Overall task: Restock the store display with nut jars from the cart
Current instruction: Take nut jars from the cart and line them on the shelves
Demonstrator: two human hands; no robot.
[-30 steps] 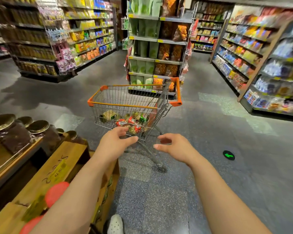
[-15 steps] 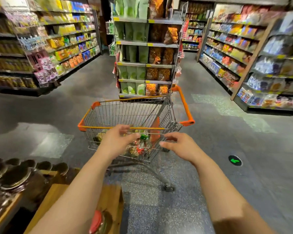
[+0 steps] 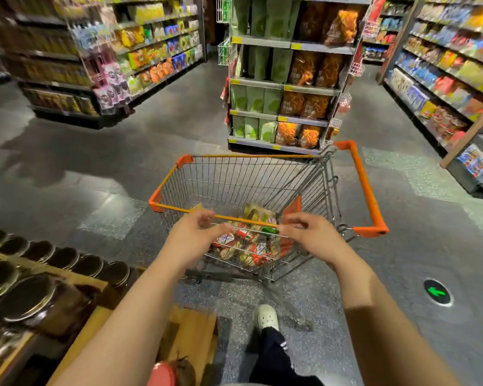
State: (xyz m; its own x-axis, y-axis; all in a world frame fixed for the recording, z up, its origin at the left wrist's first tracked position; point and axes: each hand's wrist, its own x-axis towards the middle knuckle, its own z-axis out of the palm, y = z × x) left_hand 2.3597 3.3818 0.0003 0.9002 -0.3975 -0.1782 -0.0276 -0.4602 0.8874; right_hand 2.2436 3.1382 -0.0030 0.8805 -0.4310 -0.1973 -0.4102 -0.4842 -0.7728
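Beside the wooden display with its dark-lidded jars, we reach both arms out: our left hand and right hand, fingers loosely curled and holding nothing, hover at the near rim of the cart. The nut jars lie in its basket, so we judge the pick-up is next, needing a reach down over the rim; snack shelves stand beyond.

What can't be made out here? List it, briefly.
Head view only:
- Goods in the cart: blurred, partly behind the left hand, the right hand and the wire; no jar can be told.
- Jars on the wooden display: cut off by the left edge; labels not visible.
- Shelf price tags: too small.
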